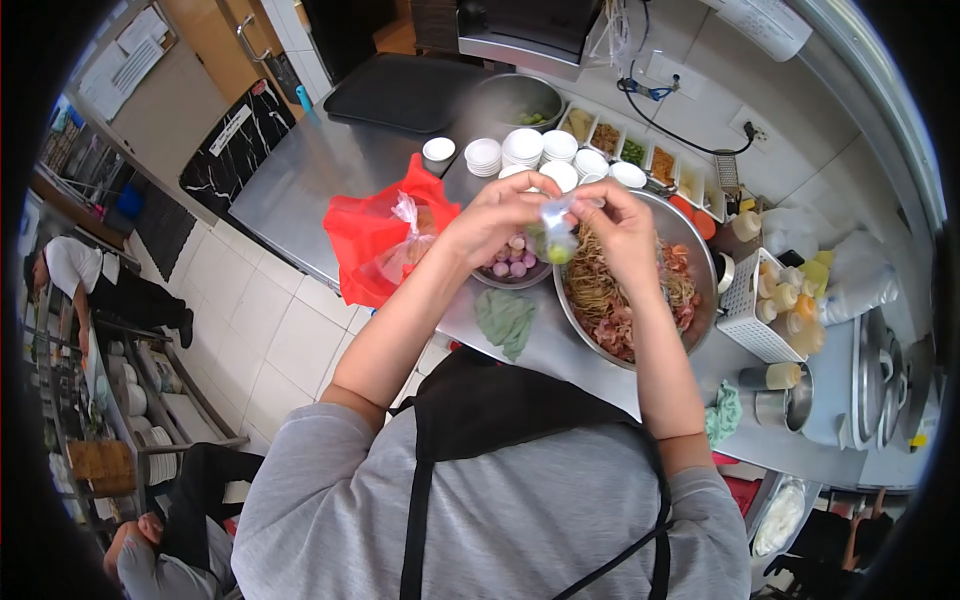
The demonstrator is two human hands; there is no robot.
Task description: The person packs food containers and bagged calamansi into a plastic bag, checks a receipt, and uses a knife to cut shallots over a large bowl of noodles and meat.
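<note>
Both of my hands are raised over the counter at a small clear plastic bag (pixel 556 240) with something green inside. My left hand (pixel 503 218) is closed, its fingertips pinching the bag's left side. My right hand (pixel 617 222) pinches the upper part of the bag from the right. Below them, partly hidden, is a metal bowl of peeled shallots (pixel 510 264). To the right, under my right forearm, a large steel bowl (pixel 707 262) holds brown noodle-like strands (pixel 590 285) and reddish meat-like pieces (pixel 610 332).
A red plastic bag (pixel 352 240) with a tied clear bag stands left; a green cloth (pixel 508 320) lies in front. Stacked white cups (pixel 522 148), topping containers (pixel 604 138) and a dark tray (pixel 400 92) are behind. A white bottle basket (pixel 748 322) stands right. Other people are nearby.
</note>
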